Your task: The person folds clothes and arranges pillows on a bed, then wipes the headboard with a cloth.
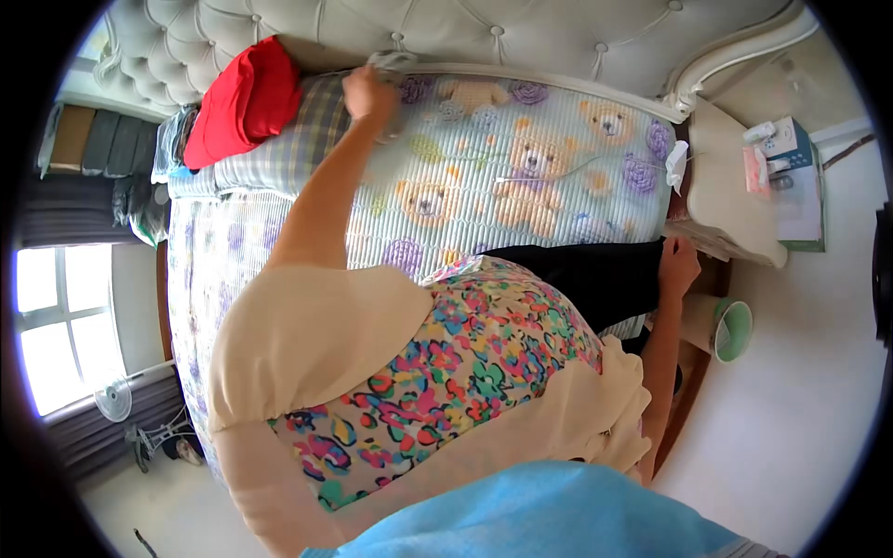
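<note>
My left hand [370, 97] reaches across to the headboard side of the bed. Its fingers are closed on a grey cloth [392, 61], which lies against the base of the headboard; part of the cloth hangs down behind the hand. Beneath it are a plaid pillow [279, 139] and the quilted bear-print bedspread [465, 177]. Over at the bed's right edge, my right hand [679, 266] is curled beside my knee in black trousers [595, 274]. Whatever its fingers hold, if anything, is hidden.
A red folded fabric [246, 102] sits on the pillow, by the tufted headboard [446, 37]. To the right stand a bedside table [730, 186] with a tissue box [789, 144] and a green-lined bin [733, 331]. A fan [113, 398] is near the window.
</note>
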A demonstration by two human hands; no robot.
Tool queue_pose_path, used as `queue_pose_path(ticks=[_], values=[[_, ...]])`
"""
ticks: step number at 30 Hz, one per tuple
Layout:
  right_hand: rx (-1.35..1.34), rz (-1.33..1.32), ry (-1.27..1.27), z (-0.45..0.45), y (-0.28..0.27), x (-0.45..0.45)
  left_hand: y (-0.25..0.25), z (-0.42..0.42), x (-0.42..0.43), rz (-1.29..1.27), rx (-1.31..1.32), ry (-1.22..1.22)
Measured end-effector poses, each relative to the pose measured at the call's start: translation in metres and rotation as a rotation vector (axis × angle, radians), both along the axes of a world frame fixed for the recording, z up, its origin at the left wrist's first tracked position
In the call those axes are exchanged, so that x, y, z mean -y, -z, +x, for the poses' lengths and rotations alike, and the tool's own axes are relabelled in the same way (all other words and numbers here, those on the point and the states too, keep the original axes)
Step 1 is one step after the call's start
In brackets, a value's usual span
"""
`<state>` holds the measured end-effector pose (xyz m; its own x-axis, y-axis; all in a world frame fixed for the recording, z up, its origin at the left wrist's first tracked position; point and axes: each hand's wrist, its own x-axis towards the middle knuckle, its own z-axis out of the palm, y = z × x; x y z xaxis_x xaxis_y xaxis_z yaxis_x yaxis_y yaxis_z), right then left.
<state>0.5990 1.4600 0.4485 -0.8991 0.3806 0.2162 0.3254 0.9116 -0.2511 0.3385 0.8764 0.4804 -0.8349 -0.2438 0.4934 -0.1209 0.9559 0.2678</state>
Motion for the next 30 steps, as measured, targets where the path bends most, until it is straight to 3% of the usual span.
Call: queue_pose_path(ticks=[2,5,7,9,11,13,14,16,17,20,22,23,26,27,28,30], values=[[-0.110,0.029,-0.046,0.004,0.007,0.000,-0.022,0.001,0.031,0.039,-0.223,-0.109],[0.039,-0.020,-0.008,-0.002,0.003,-0.001,-0.091,-0.030,0.082,0.008,-0.606,-0.136],[0.027,-0.014,-0.010,-0.004,0.005,-0.001,-0.147,-0.033,0.069,0.199,-0.712,-0.241],[0.018,-0.007,-0.008,-0.005,0.004,0.001,-0.137,-0.083,0.095,0.342,-0.700,-0.316],[0.069,0.007,0.010,-0.006,0.000,0.003,-0.095,-0.110,0.084,0.087,-0.514,-0.299],[0.054,0.021,0.004,-0.006,0.003,0.003,-0.072,-0.081,0.019,-0.029,-0.645,-0.314],[0.031,0.035,-0.004,-0.007,0.004,0.002,-0.070,-0.068,-0.005,0.074,-0.763,-0.212],[0.036,0.048,0.007,-0.012,0.004,-0.001,-0.046,-0.060,-0.030,0.091,-0.777,-0.283],[0.050,0.051,0.009,-0.010,0.005,0.001,-0.025,-0.049,-0.028,0.288,-0.546,-0.295],[0.009,0.020,-0.007,-0.008,0.005,0.002,0.038,-0.030,-0.030,0.380,-0.108,-0.317],[-0.004,0.013,-0.025,-0.003,0.002,0.001,0.060,-0.015,-0.025,0.541,0.426,-0.144],[-0.009,0.002,-0.052,0.000,0.000,-0.001,0.060,-0.016,-0.030,0.542,0.427,-0.130],[-0.068,0.025,-0.050,0.007,0.002,-0.001,0.012,-0.007,-0.038,0.822,0.079,-0.189],[-0.075,0.017,-0.058,0.003,0.003,0.001,0.018,-0.023,-0.021,0.776,-0.134,-0.236],[-0.050,-0.016,-0.046,0.002,0.002,0.001,-0.038,-0.012,-0.030,0.706,-0.181,-0.249],[-0.024,-0.049,-0.023,0.000,0.001,0.001,-0.074,-0.027,0.002,0.508,-0.488,-0.107]])
